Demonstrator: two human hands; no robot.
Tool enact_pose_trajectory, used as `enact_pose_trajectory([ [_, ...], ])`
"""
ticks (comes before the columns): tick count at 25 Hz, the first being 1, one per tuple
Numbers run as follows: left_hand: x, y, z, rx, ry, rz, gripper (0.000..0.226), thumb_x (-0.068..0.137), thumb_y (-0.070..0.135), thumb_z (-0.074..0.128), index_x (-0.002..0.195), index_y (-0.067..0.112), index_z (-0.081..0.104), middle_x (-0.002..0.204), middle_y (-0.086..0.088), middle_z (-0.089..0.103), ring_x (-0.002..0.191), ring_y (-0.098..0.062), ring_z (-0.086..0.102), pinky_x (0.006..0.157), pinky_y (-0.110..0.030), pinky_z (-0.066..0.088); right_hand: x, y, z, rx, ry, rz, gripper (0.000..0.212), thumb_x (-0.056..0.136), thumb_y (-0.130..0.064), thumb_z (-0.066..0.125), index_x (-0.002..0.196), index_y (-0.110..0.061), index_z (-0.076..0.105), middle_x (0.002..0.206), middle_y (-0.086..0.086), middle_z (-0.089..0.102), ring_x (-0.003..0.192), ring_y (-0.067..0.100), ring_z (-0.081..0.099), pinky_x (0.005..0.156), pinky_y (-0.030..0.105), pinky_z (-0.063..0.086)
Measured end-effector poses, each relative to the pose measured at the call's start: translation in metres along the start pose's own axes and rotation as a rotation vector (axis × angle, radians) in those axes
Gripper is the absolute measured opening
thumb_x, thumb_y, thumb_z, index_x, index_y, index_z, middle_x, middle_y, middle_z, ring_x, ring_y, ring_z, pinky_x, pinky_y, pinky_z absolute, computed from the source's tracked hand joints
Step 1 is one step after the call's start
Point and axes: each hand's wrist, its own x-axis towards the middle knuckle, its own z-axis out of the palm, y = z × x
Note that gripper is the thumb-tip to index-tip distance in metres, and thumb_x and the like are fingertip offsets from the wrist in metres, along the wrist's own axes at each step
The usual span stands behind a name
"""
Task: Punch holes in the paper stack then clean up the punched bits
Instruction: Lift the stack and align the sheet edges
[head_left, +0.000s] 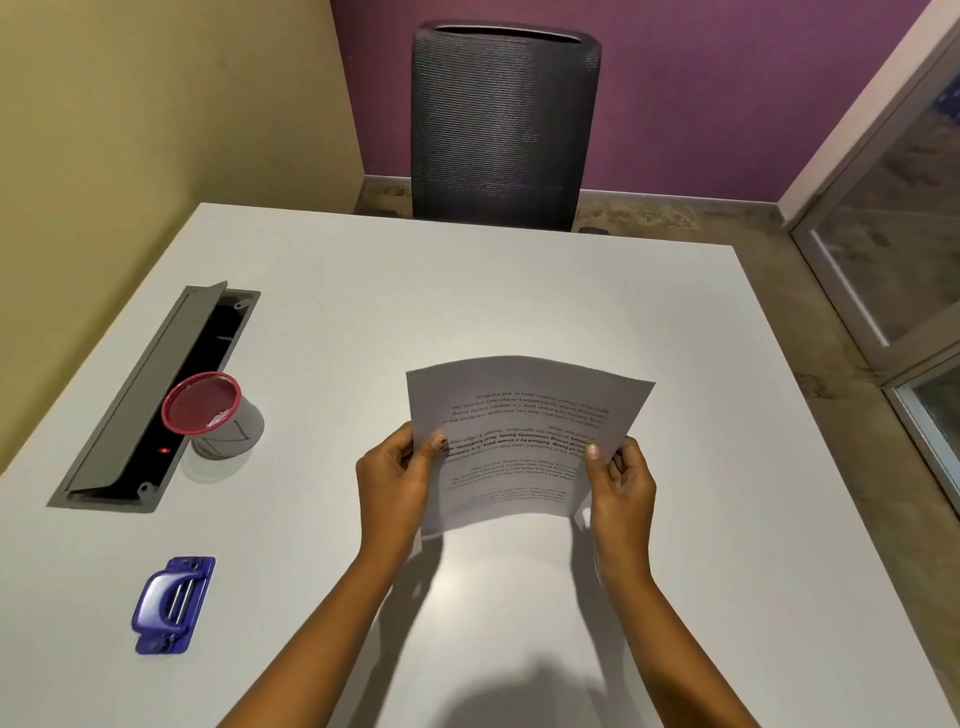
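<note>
From the head camera we see our left hand (397, 480) and right hand (621, 486) pinching the side edges of the paper stack (524, 431), held above the white table (519, 291). Its print is upside down, unreadable. The blue hole punch (172, 604) lies well left, no brand legible.

Two bare forearms and hands (395, 478) (no sleeves, no rings).

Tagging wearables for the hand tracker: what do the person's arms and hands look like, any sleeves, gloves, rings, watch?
Both forearms are bare up to the frame's bottom edge: no sleeves in view. The left hand and right hand are ungloved. No watch, bracelet or band shows on either wrist, and no rings on the visible fingers. Thumbnails look short and unpainted, though the picture is soft. No markers, straps or cables on either arm.
</note>
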Motion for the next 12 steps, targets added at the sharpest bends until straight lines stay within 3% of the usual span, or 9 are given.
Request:
enact_pose_trajectory([
  [2, 0.004, 0.002, -0.002, -0.007, 0.059, -0.024, 0.014, 0.086, 0.016, 0.068, 0.077, 0.026, 0.072, 0.072, 0.004, 0.074, 0.068, -0.011, 0.063, 0.066, -0.03, 0.051, 0.0, 0.004, -0.003, -0.002, 0.052, 0.055, 0.016, 0.092, -0.015, 0.06, 0.108, -0.017, 0.059, 0.116, 0.004, 0.066, 0.112, 0.019, 0.061, 0.092, 0.025, 0.049],
  [4, 0.007, 0.006, -0.005, -0.071, 0.15, -0.06, 0.015, 0.088, 0.009, 0.065, 0.087, 0.022, 0.073, 0.071, 0.014, 0.074, 0.066, -0.003, 0.066, 0.064, -0.019, 0.053, -0.001, 0.007, -0.005, 0.001, 0.089, 0.138, 0.028, 0.09, -0.02, 0.064, 0.116, -0.018, 0.055, 0.123, 0.001, 0.06, 0.116, 0.017, 0.056, 0.096, 0.027, 0.048],
  [7, 0.012, 0.002, -0.011, -0.203, 0.287, -0.14, 0.019, 0.089, 0.007, 0.063, 0.107, 0.008, 0.07, 0.092, 0.001, 0.074, 0.08, -0.01, 0.068, 0.079, -0.023, 0.054, -0.008, 0.016, -0.008, 0.009, 0.088, 0.313, 0.043, 0.089, -0.027, 0.065, 0.127, -0.017, 0.048, 0.122, -0.001, 0.055, 0.11, 0.016, 0.055, 0.077, 0.017, 0.047],
  [8, 0.014, -0.002, -0.012, -0.239, 0.32, -0.176, 0.019, 0.09, 0.008, 0.062, 0.108, 0.007, 0.069, 0.093, -0.002, 0.073, 0.076, -0.009, 0.066, 0.078, -0.024, 0.052, -0.01, 0.02, -0.008, 0.056, 0.074, 0.367, 0.044, 0.088, -0.029, 0.065, 0.126, -0.015, 0.049, 0.119, 0.001, 0.059, 0.107, 0.019, 0.059, 0.076, 0.019, 0.048],
  [10, 0.015, -0.008, -0.013, -0.306, 0.387, -0.271, 0.018, 0.091, 0.01, 0.061, 0.107, 0.008, 0.069, 0.073, 0.008, 0.068, 0.053, 0.0, 0.053, 0.061, -0.02, 0.044, -0.015, 0.029, -0.007, 0.173, 0.036, 0.454, 0.048, 0.083, -0.034, 0.07, 0.122, -0.01, 0.053, 0.117, 0.007, 0.065, 0.107, 0.022, 0.063, 0.085, 0.028, 0.051],
  [12, 0.013, -0.011, -0.012, -0.37, 0.423, -0.349, 0.015, 0.092, 0.009, 0.06, 0.104, 0.008, 0.068, 0.056, 0.018, 0.06, 0.04, 0.002, 0.042, 0.055, -0.02, 0.037, -0.022, 0.033, -0.004, 0.269, -0.042, 0.493, 0.057, 0.079, -0.038, 0.07, 0.125, -0.01, 0.055, 0.121, 0.008, 0.067, 0.111, 0.022, 0.064, 0.09, 0.032, 0.052],
])
